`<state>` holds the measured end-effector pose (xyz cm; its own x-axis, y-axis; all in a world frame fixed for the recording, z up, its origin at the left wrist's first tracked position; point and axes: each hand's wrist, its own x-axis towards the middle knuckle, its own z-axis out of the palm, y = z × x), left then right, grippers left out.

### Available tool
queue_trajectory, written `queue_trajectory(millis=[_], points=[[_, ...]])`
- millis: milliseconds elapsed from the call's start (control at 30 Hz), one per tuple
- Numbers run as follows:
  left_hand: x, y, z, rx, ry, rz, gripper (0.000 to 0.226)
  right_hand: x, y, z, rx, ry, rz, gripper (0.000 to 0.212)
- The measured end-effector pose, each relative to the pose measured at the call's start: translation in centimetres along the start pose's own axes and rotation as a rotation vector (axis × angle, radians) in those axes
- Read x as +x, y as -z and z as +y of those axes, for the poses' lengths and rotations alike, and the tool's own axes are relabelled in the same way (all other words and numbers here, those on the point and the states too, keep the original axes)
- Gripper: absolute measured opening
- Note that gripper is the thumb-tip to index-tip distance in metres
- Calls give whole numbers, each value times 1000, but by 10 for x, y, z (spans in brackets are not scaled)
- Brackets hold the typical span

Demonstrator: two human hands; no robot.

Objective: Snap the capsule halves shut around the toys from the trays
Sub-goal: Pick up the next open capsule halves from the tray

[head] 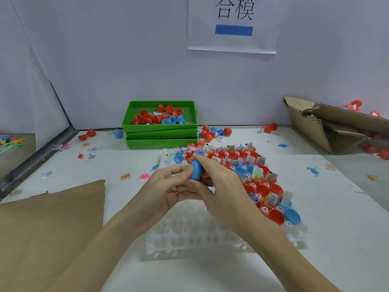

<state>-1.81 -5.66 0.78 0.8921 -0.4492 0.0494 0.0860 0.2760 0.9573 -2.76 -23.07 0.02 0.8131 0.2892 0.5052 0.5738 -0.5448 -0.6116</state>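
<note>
Head view: above the clear tray [179, 243], left hand [166, 192] and right hand [219, 192] pinch a blue capsule [196, 170], its long axis tilted, rounded end pointing up and away. Behind the tray, filled halves [261, 186]; farther, green trays [160, 131].

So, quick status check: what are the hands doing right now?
Left hand and right hand both grip on blue capsule, above the clear tray. Red sliver at its lower edge; seam hidden. Nothing in the way.

Blue capsule [196, 170], green trays [160, 131], red halves [262, 189].
</note>
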Motion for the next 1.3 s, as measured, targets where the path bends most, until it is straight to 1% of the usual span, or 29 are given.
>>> queue_trajectory(millis=[67,100,200,267,333,400,433,467,500,567,633,667,700,733,833,867,933,967,1000,1100,1133,1200,1300], points=[[0,0,0,101,-42,55,36,0,-2,1,-53,-15,2,54],[1,-1,0,180,-72,99,35,0,-2,2,-68,-11,16,56],[1,1,-3,348,-123,234,45,-1,-3,3,-83,6,50,51],[2,2,-6,411,-154,266,41,-3,-6,2,-83,-49,45,48],[5,1,-9,462,-209,309,34,-1,-4,-1,-18,-131,73,37],[7,3,-9,493,-262,391,33,5,8,-1,213,-297,126,18],[8,7,-8,486,-280,427,34,10,18,1,403,-420,146,13],[9,11,-7,473,-291,454,36,16,31,6,599,-547,148,12],[9,15,-6,466,-301,471,38,25,45,11,777,-630,154,13],[10,22,-5,474,-311,490,40,55,81,29,1019,-652,251,17],[10,24,-6,497,-296,486,43,91,124,45,1276,-607,509,24],[10,23,-7,511,-282,476,44,106,144,50,1316,-585,624,28],[10,23,-8,528,-271,466,44,118,162,56,1268,-600,685,30],[10,22,-9,546,-267,460,44,125,173,61,1208,-634,686,29],[10,24,-9,613,-295,473,37,126,173,80,1051,-766,621,42],[10,25,-9,641,-313,490,31,121,166,82,987,-771,572,40],[10,30,-9,696,-357,542,17,108,146,80,874,-721,479,33],[11,32,-8,740,-372,571,14,100,137,77,832,-685,451,33],[11,34,-8,789,-381,595,14,91,129,72,779,-656,436,31],[10,38,-9,910,-418,631,14,61,105,52,552,-565,395,16],[11,39,-10,938,-426,627,15,53,98,47,476,-546,392,14],[12,43,-13,1021,-428,591,16,38,86,39,408,-493,382,14],[17,46,-22,1196,-388,455,22,26,75,34,307,-411,355,13]])
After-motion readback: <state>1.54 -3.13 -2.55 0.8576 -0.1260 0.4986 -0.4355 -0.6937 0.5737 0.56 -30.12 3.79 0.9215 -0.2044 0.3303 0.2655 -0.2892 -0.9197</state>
